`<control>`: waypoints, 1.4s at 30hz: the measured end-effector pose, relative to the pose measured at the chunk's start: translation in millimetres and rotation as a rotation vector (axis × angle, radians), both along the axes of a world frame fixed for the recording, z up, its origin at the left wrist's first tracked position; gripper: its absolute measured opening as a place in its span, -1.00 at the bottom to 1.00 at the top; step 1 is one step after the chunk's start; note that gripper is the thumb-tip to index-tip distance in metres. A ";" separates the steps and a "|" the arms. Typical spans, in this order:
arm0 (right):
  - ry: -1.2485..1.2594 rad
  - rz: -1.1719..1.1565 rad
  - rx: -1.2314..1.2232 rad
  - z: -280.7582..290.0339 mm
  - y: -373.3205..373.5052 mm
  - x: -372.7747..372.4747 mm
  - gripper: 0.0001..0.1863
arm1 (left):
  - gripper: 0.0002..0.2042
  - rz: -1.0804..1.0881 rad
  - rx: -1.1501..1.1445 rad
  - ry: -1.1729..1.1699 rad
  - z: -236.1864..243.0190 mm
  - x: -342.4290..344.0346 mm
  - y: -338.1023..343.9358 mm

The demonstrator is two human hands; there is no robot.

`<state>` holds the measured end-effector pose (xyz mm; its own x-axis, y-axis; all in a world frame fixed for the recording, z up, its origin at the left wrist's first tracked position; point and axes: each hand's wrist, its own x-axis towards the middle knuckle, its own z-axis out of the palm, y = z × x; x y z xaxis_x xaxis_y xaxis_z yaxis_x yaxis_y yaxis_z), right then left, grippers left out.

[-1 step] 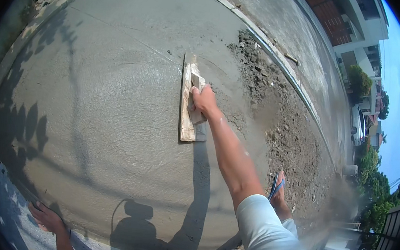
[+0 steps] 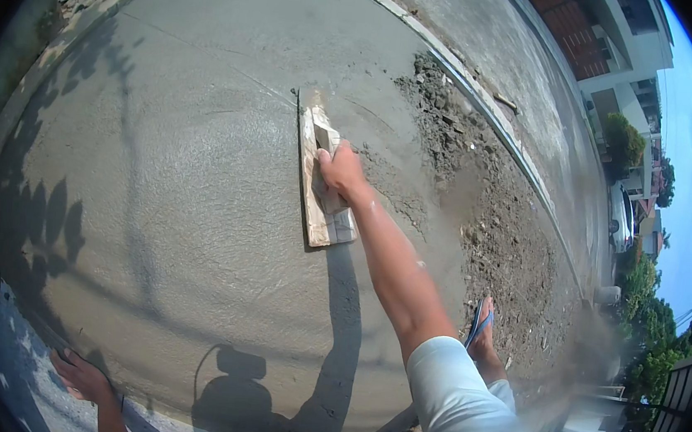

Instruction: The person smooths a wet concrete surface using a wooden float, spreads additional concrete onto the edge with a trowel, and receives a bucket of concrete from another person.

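My right hand (image 2: 340, 170) is closed around the handle of a long wooden float (image 2: 319, 209). The float lies flat on a wide slab of wet grey concrete (image 2: 181, 200), with its long side running away from me. My right arm reaches out over the slab from the lower right. My left hand (image 2: 81, 375) rests on the near edge of the slab at the lower left, fingers spread and holding nothing.
A rough strip of lumpy mortar and rubble (image 2: 480, 212) lies right of the float, along a kerb (image 2: 488, 121) and a road. My foot in a blue sandal (image 2: 481, 325) stands on that strip. Shadows of leaves and my head fall across the slab.
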<state>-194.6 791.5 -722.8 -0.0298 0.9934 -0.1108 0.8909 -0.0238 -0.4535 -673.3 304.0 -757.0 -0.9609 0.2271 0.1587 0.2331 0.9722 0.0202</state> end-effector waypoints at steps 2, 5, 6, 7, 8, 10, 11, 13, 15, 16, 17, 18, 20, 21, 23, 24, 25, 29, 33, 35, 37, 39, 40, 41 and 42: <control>-0.027 0.113 -0.054 9.8 7.2 -49.5 -0.49 | -0.45 -0.024 0.021 0.012 1.7 -0.6 0.5; -0.066 0.107 -0.064 22.9 16.5 -84.4 -0.52 | -0.47 -0.023 0.028 -0.004 1.6 -1.7 -0.6; -0.053 0.103 -0.029 25.0 19.3 -82.0 -0.53 | -0.47 -0.024 0.025 -0.002 1.3 -1.6 -0.9; -0.085 0.067 -0.063 25.1 21.8 -73.3 -0.53 | -0.47 -0.032 0.051 -0.005 1.5 -1.5 -1.1; -0.104 0.029 -0.046 24.1 24.0 -57.3 -0.54 | -0.47 -0.042 0.076 -0.009 1.4 -0.8 -0.3; -0.135 -0.073 -0.021 17.5 24.1 -12.0 -0.54 | -0.48 -0.025 0.052 -0.014 3.3 0.4 1.4; -0.152 -0.148 -0.033 12.6 19.5 16.4 -0.53 | -0.48 -0.031 0.031 -0.011 5.1 1.2 2.0; -0.216 -0.231 -0.046 3.3 6.5 74.8 -0.53 | -0.48 -0.012 0.034 -0.028 7.7 3.3 4.8; -0.287 -0.338 -0.018 -3.9 -18.7 130.5 -0.53 | -0.47 -0.009 0.040 -0.031 9.7 4.9 6.0; -0.293 -0.375 -0.016 -5.8 -33.8 156.0 -0.54 | -0.47 -0.017 0.034 -0.033 10.7 4.9 5.9; -0.319 -0.420 -0.045 -7.1 -49.7 178.1 -0.52 | -0.47 -0.046 0.029 -0.003 10.6 5.3 5.8; -0.350 -0.470 -0.042 -7.3 -66.8 198.7 -0.49 | -0.47 -0.023 0.033 -0.036 10.8 4.8 5.8; -0.375 -0.608 -0.050 -5.1 -97.5 232.6 -0.44 | -0.50 -0.035 0.014 0.017 10.3 3.9 5.5; -0.357 -0.664 -0.073 -3.7 -112.3 245.9 -0.40 | -0.50 -0.029 0.017 0.019 10.7 3.4 4.5; -0.350 -0.845 -0.076 -3.1 -133.9 261.6 -0.41 | -0.46 -0.052 0.046 -0.012 10.7 3.0 5.2; -0.364 -0.871 -0.107 -3.5 -139.1 264.1 -0.41 | -0.46 -0.030 0.031 -0.027 10.8 3.5 6.1; -0.246 -0.934 -0.109 -4.9 -142.4 263.3 -0.43 | -0.46 -0.038 0.040 -0.015 11.5 3.8 7.1; 0.161 -0.880 -0.098 -12.6 -117.6 222.3 -0.48 | -0.45 -0.013 -0.016 -0.002 15.3 6.9 11.3; 0.299 -0.704 -0.067 -15.5 -61.4 131.4 -0.50 | -0.45 0.007 -0.036 -0.009 15.5 8.0 10.7; 0.280 -0.595 -0.083 -12.6 -40.1 75.0 -0.49 | -0.45 -0.052 -0.026 0.038 13.2 6.9 8.9; 0.129 -0.374 -0.023 -6.8 -35.1 17.5 -0.50 | -0.45 -0.043 -0.008 0.028 10.4 5.4 7.0; 0.100 -0.227 -0.068 3.4 -45.5 -31.6 -0.50 | -0.46 -0.045 0.001 0.039 7.8 4.2 5.3; 0.154 -0.162 -0.122 9.8 -57.4 -49.9 -0.47 | -0.46 -0.035 -0.019 0.046 6.9 3.7 4.9; 0.124 -0.044 -0.118 17.0 -74.0 -63.0 -0.47 | -0.46 -0.057 -0.037 0.072 6.3 3.8 4.3; 0.137 0.070 -0.133 24.4 -94.3 -69.8 -0.48 | -0.46 -0.048 -0.042 0.038 6.3 4.1 3.1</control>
